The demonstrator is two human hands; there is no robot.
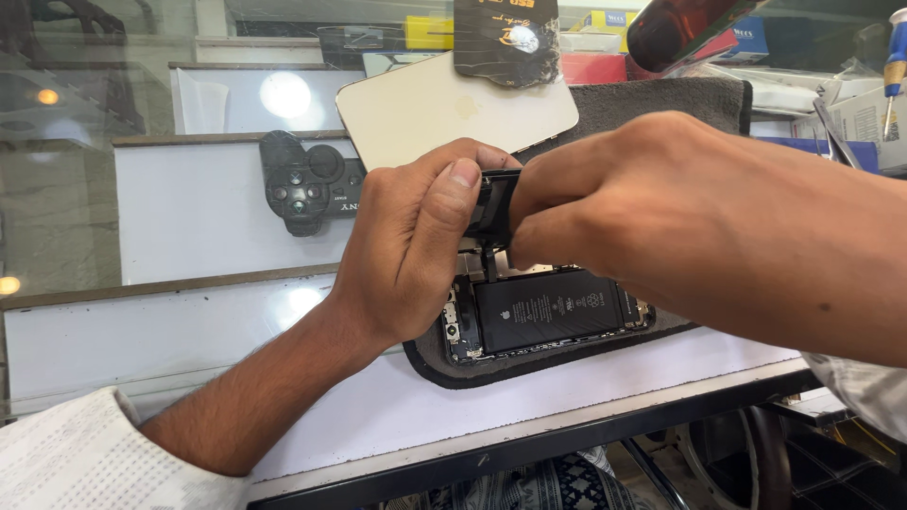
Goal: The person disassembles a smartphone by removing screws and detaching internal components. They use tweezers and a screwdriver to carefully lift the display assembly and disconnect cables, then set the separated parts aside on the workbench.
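An opened phone with its black battery showing lies on a dark grey mat. Above its upper end, my left hand and my right hand together pinch a small black component that hangs over the phone. A thin strip runs from that part down toward the phone body. My right forearm crosses in from the right and hides part of the mat. A pale phone back cover lies just behind my hands.
A black game controller rests on a white step at the left. Boxes, a red-brown bottle, a blue-handled screwdriver and a black card crowd the back. The white counter's front edge runs below the mat.
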